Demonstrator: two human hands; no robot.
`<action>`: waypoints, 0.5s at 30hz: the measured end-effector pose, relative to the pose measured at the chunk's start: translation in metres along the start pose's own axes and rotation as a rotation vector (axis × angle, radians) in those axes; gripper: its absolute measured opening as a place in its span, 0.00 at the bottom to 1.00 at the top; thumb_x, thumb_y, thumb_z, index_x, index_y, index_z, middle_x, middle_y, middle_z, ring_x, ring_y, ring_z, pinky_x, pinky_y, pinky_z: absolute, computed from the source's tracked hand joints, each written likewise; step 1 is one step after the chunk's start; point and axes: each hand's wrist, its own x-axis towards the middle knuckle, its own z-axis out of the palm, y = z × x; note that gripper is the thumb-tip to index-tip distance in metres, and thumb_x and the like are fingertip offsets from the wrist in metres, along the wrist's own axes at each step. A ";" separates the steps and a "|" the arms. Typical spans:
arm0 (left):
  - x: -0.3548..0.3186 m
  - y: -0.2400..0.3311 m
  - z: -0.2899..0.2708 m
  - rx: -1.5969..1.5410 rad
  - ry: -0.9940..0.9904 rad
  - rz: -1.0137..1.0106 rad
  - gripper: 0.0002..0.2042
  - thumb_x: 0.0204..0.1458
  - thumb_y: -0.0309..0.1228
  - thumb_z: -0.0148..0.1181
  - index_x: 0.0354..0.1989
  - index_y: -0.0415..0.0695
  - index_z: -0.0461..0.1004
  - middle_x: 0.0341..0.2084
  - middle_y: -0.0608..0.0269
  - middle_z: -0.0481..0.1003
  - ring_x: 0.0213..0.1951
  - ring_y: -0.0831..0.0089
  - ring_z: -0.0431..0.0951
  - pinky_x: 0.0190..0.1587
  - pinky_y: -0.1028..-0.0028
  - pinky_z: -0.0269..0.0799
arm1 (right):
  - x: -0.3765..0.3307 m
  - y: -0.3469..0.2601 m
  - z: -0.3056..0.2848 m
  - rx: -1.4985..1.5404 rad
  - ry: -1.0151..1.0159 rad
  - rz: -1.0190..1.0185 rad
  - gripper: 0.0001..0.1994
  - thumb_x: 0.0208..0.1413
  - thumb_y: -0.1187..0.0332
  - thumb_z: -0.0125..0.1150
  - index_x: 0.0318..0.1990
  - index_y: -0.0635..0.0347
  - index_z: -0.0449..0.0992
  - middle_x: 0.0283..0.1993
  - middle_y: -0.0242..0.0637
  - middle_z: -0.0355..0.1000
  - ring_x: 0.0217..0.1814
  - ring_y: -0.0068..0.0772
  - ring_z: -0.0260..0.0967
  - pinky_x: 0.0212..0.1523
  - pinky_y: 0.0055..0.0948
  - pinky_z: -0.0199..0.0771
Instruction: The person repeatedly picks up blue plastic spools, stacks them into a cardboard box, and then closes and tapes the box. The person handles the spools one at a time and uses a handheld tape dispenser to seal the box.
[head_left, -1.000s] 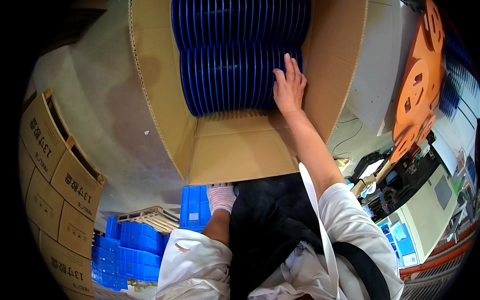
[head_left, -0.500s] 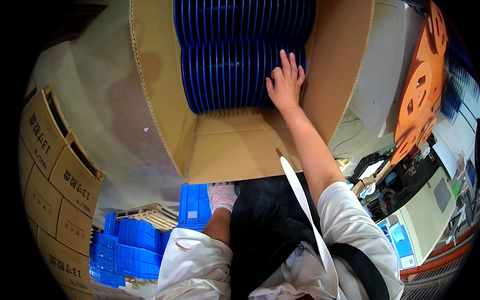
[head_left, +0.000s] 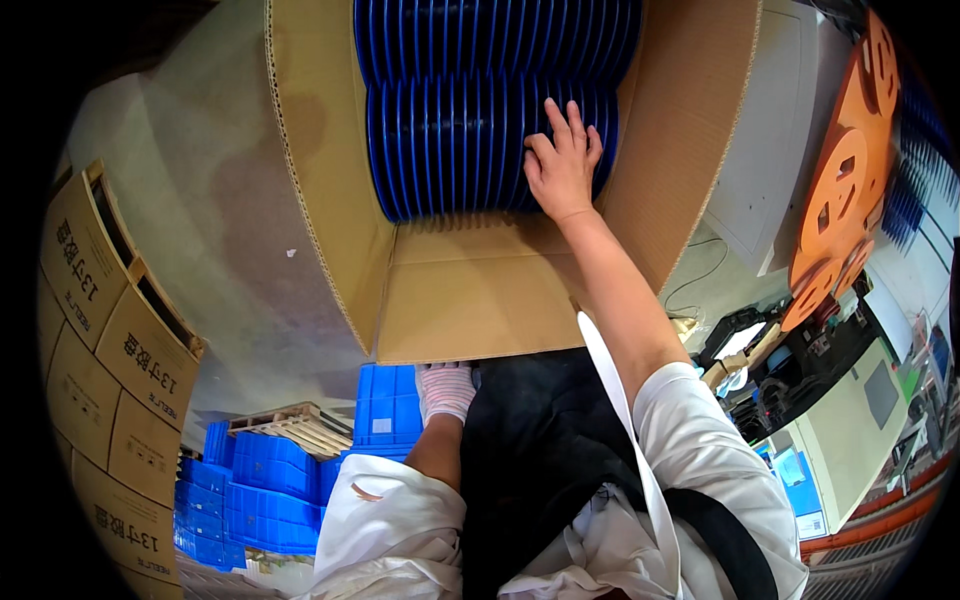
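Blue round discs (head_left: 440, 150) stand on edge, packed side by side in two rows inside an open cardboard box (head_left: 480, 300). My right hand (head_left: 562, 170) is bare and reaches over the right end of the nearer row. Its fingers are apart, with the fingertips at the disc rims; nothing is lifted in it. My left hand (head_left: 445, 390), in a striped white and pink glove, is at the box's near edge. The edge hides its fingers, so I cannot see whether they grip the cardboard.
Stacked cartons (head_left: 140, 380) stand at the left. Blue plastic crates (head_left: 270, 500) and a wooden pallet (head_left: 295, 428) lie beyond my left arm. Orange cut-out panels (head_left: 840, 190) and a cluttered bench (head_left: 840, 440) are at the right. A white strap (head_left: 620, 420) hangs beside my right arm.
My right hand has shifted slightly left along the disc rims and its fingers are a little more bent. The left hand stays at the box edge. The view has tilted slightly.
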 end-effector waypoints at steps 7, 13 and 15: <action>-0.002 0.001 -0.003 0.010 0.025 0.002 0.31 0.58 0.52 0.38 0.69 0.56 0.52 0.70 0.65 0.48 0.72 0.63 0.41 0.69 0.48 0.28 | 0.003 -0.007 0.008 0.048 -0.008 -0.005 0.10 0.45 0.72 0.65 0.34 0.53 0.71 0.70 0.38 0.53 0.74 0.44 0.44 0.66 0.54 0.43; -0.007 0.001 -0.018 0.011 -0.036 0.014 0.29 0.58 0.47 0.38 0.69 0.56 0.51 0.71 0.65 0.47 0.72 0.63 0.41 0.70 0.49 0.28 | 0.006 -0.014 0.012 0.049 0.050 -0.071 0.14 0.44 0.78 0.62 0.38 0.51 0.72 0.70 0.37 0.53 0.73 0.44 0.46 0.66 0.52 0.47; -0.008 0.001 -0.019 0.007 -0.037 0.017 0.28 0.59 0.45 0.38 0.69 0.56 0.51 0.71 0.66 0.47 0.72 0.64 0.41 0.70 0.50 0.29 | 0.006 -0.015 0.011 0.026 0.014 -0.112 0.14 0.44 0.79 0.61 0.38 0.49 0.72 0.69 0.36 0.54 0.73 0.44 0.46 0.66 0.52 0.47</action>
